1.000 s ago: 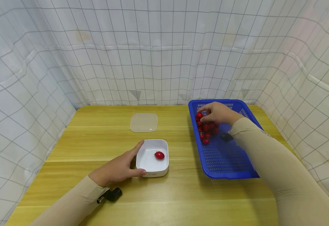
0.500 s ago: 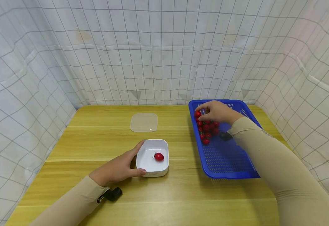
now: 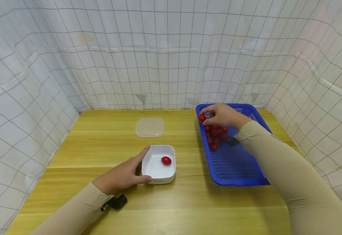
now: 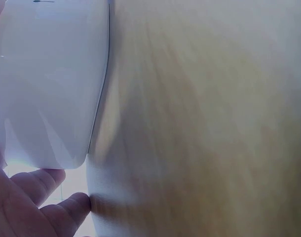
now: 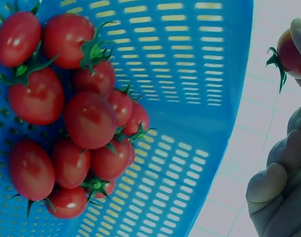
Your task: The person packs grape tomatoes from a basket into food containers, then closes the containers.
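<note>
We see the left hand [image 3: 123, 173] gripping the white box [image 3: 151, 168], thumb at its near wall and fingers spread to its far corner. The box is square with rounded corners, smooth and glossy, a small dark print on its near wall; inside lies a plump oval tomato [image 3: 166, 160] with a spiky stem. The right hand [image 3: 224, 116] pinches a second tomato [image 3: 202, 118] between thumb and fingertips, held over the left rim of the basket [image 3: 232, 169] toward its far corner; the right wrist view shows us its curling green sepals. The basket is blue, its sides slotted, and a shiny red pile [image 5: 91, 118] sits along its left part. Behind the box we find a flat, translucent lid [image 3: 149, 127] on the wood-grained table [image 3: 100, 147], backed by creased, grid-patterned cloth [image 3: 171, 65].
</note>
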Available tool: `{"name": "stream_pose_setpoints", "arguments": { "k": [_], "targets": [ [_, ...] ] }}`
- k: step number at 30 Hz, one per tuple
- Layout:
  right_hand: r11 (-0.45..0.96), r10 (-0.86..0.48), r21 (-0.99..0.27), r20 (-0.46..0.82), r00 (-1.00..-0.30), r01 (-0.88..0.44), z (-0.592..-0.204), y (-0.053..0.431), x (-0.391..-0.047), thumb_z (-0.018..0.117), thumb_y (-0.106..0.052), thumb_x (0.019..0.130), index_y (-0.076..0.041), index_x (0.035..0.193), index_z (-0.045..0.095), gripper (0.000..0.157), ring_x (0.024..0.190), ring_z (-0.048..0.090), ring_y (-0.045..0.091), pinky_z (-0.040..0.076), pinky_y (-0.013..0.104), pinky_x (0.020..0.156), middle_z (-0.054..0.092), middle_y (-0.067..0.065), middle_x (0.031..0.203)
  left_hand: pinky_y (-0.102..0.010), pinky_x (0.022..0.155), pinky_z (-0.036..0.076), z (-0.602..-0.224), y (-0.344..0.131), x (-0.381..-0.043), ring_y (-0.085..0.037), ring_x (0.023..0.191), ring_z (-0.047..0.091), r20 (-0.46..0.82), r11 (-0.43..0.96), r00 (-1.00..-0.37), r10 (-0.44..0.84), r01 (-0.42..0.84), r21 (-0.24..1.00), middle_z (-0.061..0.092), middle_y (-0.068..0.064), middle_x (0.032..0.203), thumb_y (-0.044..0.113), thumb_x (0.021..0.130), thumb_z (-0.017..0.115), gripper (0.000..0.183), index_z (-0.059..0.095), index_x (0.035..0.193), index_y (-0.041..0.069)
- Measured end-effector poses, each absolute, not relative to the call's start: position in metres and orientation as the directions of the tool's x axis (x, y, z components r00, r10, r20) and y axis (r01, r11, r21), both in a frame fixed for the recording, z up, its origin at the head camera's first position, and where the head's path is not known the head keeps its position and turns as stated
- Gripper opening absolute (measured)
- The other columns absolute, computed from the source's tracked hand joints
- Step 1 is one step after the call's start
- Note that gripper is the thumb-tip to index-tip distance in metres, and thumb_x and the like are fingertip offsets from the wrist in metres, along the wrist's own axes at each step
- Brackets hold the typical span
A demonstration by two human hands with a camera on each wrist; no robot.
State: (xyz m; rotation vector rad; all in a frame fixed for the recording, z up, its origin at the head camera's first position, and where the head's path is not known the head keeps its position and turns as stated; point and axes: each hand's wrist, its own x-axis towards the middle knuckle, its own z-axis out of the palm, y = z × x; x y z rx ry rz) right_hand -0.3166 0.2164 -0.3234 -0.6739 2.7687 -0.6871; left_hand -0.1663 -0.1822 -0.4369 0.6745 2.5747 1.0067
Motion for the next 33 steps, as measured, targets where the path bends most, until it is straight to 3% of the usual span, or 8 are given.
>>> {"name": "stream_pose_setpoints", "arguments": {
  "k": [7, 18, 33],
  "targets": [
    [0.75, -0.527, -0.507, -0.068, -0.847, -0.425, -0.318, 0.205, -0.311, 0.081, -0.024, 0.094, -0.018, 0.13, 0.075, 0.037, 0.061, 0.05, 0.014, 0.045, 0.032, 0.065, 0.057, -0.003, 0.071, -0.057, 0.127, 0.029, -0.438, -0.182, -0.166, -0.035, 0.156, 0.035, -0.113, 0.647, -0.85, 0.515, 0.298, 0.702, 0.029, -0.016, 0.172, 0.058, 0.09, 0.078, 0.118, 0.003, 0.172, 0.018],
    [0.703, -0.591, -0.531, -0.065, -0.804, -0.473, -0.314, 0.173, -0.296, 0.083, -0.025, 0.092, -0.019, 0.127, 0.076, 0.036, 0.062, 0.045, 0.014, 0.042, 0.03, 0.062, 0.049, -0.004, 0.07, -0.055, 0.127, 0.03, -0.438, -0.182, -0.165, -0.033, 0.155, 0.038, -0.104, 0.641, -0.851, 0.515, 0.302, 0.705, 0.031, -0.015, 0.171, 0.059, 0.089, 0.078, 0.119, 0.003, 0.171, 0.018],
    [0.618, -0.728, -0.526, -0.104, -0.677, -0.584, -0.303, 0.124, -0.269, 0.084, -0.027, 0.091, -0.021, 0.127, 0.075, 0.037, 0.065, 0.047, 0.014, 0.038, 0.026, 0.059, 0.048, -0.004, 0.071, -0.058, 0.126, 0.03, -0.435, -0.181, -0.167, -0.037, 0.156, 0.035, -0.132, 0.66, -0.849, 0.512, 0.291, 0.692, 0.029, -0.017, 0.172, 0.052, 0.092, 0.079, 0.116, 0.002, 0.171, 0.018]
  ]
}}
